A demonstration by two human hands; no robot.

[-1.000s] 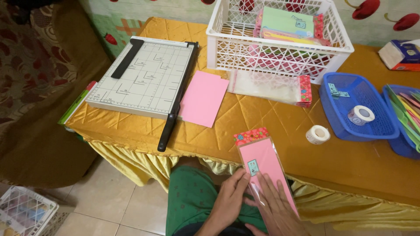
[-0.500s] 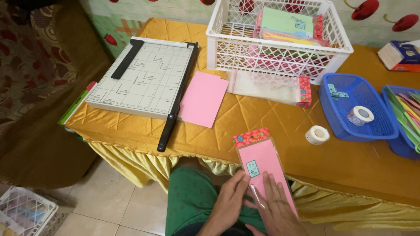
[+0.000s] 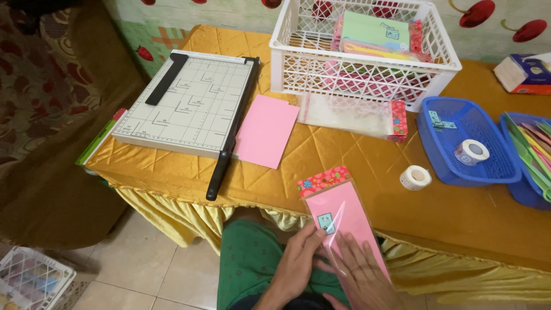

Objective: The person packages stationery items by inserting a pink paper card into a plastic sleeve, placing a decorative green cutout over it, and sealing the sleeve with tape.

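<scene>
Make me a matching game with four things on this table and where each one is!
Things:
1. White roll of tape
2. Loose pink paper sheet
3. Clear plastic sleeve with pink card and red flowery top
4. Stack of green and pink cards

Places:
A. Inside the white plastic basket
B. Under both hands, left hand and right hand, at the table's near edge
C. On the yellow cloth beside the blue plastic tray
D. Right next to the grey paper cutter

Pairs: 1-C, 2-D, 3-B, 4-A
</scene>
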